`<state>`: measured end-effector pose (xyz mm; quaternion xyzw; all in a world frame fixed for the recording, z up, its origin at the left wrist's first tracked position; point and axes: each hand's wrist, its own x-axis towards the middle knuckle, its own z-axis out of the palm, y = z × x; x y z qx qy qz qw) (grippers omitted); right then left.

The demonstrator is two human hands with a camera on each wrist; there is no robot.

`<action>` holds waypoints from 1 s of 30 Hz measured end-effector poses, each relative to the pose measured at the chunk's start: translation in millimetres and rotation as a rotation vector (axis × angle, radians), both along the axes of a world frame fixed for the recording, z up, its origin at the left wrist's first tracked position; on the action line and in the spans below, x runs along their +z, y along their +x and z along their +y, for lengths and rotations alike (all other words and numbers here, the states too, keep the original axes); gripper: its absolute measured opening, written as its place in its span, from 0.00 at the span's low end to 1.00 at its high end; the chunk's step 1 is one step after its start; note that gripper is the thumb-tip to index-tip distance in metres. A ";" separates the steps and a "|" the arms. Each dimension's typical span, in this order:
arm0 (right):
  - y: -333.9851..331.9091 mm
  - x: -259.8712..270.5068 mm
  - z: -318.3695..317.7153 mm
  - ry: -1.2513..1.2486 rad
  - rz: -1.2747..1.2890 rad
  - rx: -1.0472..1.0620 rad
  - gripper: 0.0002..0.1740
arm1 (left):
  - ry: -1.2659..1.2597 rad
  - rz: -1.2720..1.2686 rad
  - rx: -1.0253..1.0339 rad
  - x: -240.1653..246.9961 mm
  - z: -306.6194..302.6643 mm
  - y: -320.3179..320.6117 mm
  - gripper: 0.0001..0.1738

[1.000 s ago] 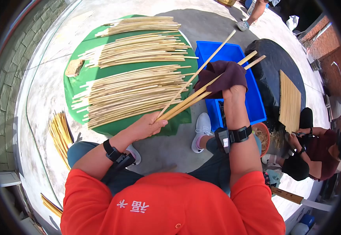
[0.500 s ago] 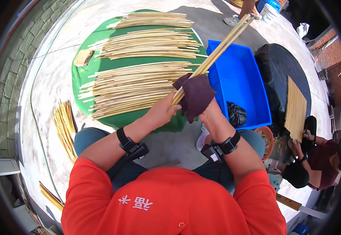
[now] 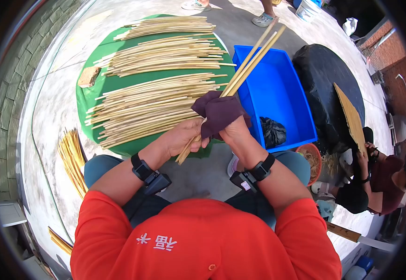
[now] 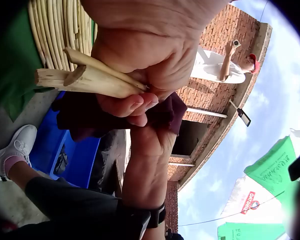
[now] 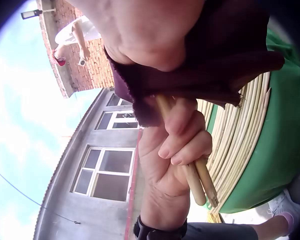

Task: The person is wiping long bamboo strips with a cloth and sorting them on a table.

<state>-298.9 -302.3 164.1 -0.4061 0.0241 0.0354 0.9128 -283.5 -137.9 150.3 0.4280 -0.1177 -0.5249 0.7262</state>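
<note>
A few long pale stalks (image 3: 254, 58) slant up and away from my body, held together as a bundle. My left hand (image 3: 183, 136) grips them near their lower ends; the cut ends (image 4: 85, 80) stick out past that fist in the left wrist view. Just above it, my right hand (image 3: 235, 131) holds a dark purple cloth (image 3: 221, 112) wrapped around the stalks. In the right wrist view the cloth (image 5: 190, 75) hangs beneath the right palm (image 5: 145, 30), right beside the curled left fingers (image 5: 185, 135). The stalks' middle stretch is hidden under the cloth.
Rows of similar stalks (image 3: 151, 100) lie on a green sheet (image 3: 88, 93) with a brick (image 3: 89, 76). To the right are a blue bin (image 3: 282, 79), an orange basket (image 3: 318, 163) and a person (image 3: 385, 182) handling a slatted panel (image 3: 350, 116). Yellowish stalks (image 3: 72, 158) stand left.
My right hand and the cloth have come down the stalks from their upper part to beside the left hand. The stalks now point more steeply away, and the one that stood apart lies with the others.
</note>
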 end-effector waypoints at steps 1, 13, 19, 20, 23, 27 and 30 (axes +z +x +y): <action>7.1 -13.8 -2.8 -0.026 -0.109 0.005 0.03 | -0.001 0.002 -0.009 2.4 -1.9 -1.9 0.17; 35.8 17.4 -83.3 -0.274 -0.235 -0.379 0.05 | 0.470 -0.627 0.078 13.5 1.6 -24.5 0.19; 41.6 33.2 -133.5 -0.118 -0.132 -0.558 0.12 | 0.488 -0.609 0.019 3.1 15.0 -25.5 0.17; 42.0 31.2 -132.3 -0.118 -0.133 -0.553 0.12 | 0.477 -0.582 0.019 0.8 17.5 -24.5 0.16; 34.6 43.1 -105.4 -0.187 -0.182 -0.537 0.09 | 0.451 -0.498 0.023 -1.3 23.1 -19.7 0.14; 29.8 40.7 -66.9 -0.678 -0.375 -0.454 0.06 | 0.382 -0.382 0.035 4.0 22.6 -13.9 0.14; 29.7 3.5 -28.6 -0.254 -0.254 -0.194 0.03 | 0.353 -0.392 0.046 7.8 16.8 -12.3 0.16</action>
